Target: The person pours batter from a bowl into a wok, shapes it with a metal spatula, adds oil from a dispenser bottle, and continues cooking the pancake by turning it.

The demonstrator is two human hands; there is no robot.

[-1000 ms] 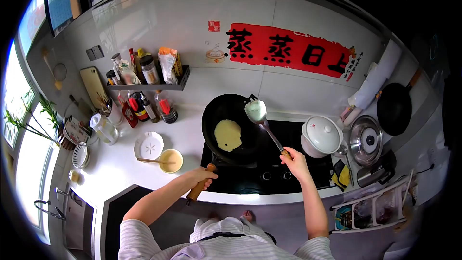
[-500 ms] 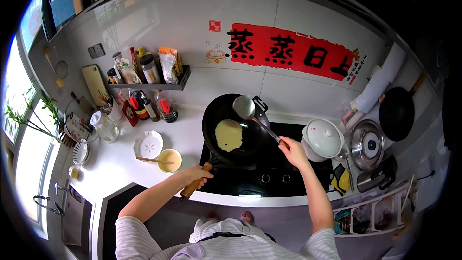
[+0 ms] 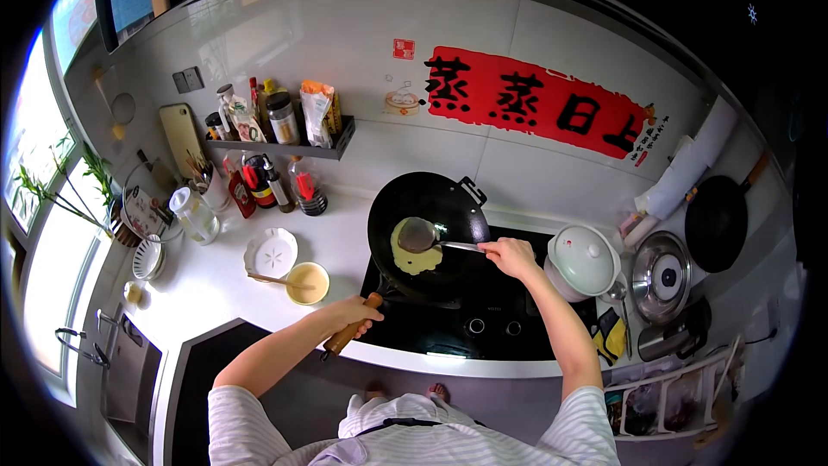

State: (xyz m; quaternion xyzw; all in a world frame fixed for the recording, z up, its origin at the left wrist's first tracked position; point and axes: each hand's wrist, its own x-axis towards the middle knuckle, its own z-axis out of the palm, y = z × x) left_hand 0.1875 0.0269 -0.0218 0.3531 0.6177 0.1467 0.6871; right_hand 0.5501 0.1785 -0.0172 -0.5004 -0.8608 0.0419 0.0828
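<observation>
My left hand (image 3: 356,314) is closed around the wooden handle of a black wok (image 3: 453,203) that sits on the stove. In my right hand (image 3: 512,256) is the handle of a metal ladle (image 3: 419,235). The ladle's bowl rests on or just over a pale yellow round of batter (image 3: 415,261) in the wok; contact cannot be made out. Left of the wok stands a bowl of pale batter (image 3: 318,276) with a wooden utensil (image 3: 274,280) lying across it. A white scalloped dish (image 3: 270,242) sits just behind that bowl.
A lidded white pot (image 3: 571,280) stands on the black stove (image 3: 440,341), right of the wok. Farther right are a steel lid (image 3: 653,293) and a yellow-black cloth (image 3: 611,336). Bottles (image 3: 308,190) and a glass pitcher (image 3: 195,223) stand on the left counter beneath a condiment shelf (image 3: 328,152).
The ladle has moved from the wok's far wall down to the batter, its bowl now turned over it. My right hand has shifted slightly. The left hand keeps its grip.
</observation>
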